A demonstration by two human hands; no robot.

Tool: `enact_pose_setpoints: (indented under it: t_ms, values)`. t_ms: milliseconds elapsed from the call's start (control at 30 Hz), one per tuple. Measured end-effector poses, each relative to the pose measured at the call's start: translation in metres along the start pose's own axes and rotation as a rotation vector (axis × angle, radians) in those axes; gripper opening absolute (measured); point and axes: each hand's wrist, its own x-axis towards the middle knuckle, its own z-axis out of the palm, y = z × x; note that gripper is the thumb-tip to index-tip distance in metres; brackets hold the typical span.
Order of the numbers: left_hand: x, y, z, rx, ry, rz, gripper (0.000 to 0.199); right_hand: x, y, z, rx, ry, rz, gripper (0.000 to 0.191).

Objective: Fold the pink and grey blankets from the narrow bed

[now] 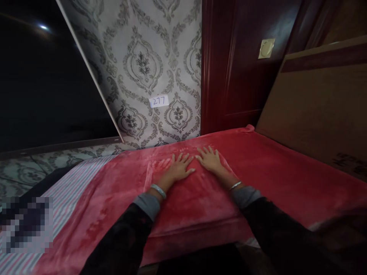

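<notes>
1. Dark sleeves (pixel 123 233) with grey cuffs (pixel 147 204) reach in from 7 and 5 o'clock; a bangle (pixel 158 191) circles each wrist.
2. The red plush blanket (pixel 197 202) lies directly beneath both hands, its layered near edge at 6 o'clock.
3. The left hand (pixel 180 168) rests palm-down on it, grip spread, fingers apart.
4. The right hand (pixel 210 159) rests just beside it at 2 o'clock, grip likewise spread, holding nothing.
5. From the hands, striped cloth (pixel 77 193) lies between 8 and 9 o'clock.
6. Farther off: cardboard (pixel 318 103) at 2, dark screen (pixel 51 80) at 10, patterned wallpaper (pixel 160 72) bearing a "277" card (pixel 159 101) at 11, and a switch (pixel 266 48) at 1.
</notes>
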Motion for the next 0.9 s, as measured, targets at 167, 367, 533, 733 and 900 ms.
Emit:
enact_pose_setpoints:
  t_ms: [167, 367, 533, 733, 900]
  values:
    - [-0.001, 0.006, 0.032, 0.007, 0.024, -0.019, 0.066, -0.013, 0.01, 0.041, -0.04, 0.048, -0.025, 0.055]
    - [0.001, 0.002, 0.034, 0.002, 0.047, -0.01, 0.065, -0.008, 0.013, 0.049, -0.033, 0.051, 0.008, 0.054]
    - [0.0, 0.005, 0.034, 0.015, 0.057, -0.029, 0.064, -0.008, 0.012, 0.051, -0.047, 0.065, 0.012, 0.054]
    - [-0.004, 0.005, 0.023, -0.002, 0.058, -0.035, 0.066, -0.012, 0.013, 0.053, -0.063, 0.107, -0.001, 0.052]
    - [-0.023, -0.024, 0.002, 0.057, 0.058, -0.336, 0.061, -0.014, 0.012, 0.05, -0.056, 0.116, -0.002, 0.052]
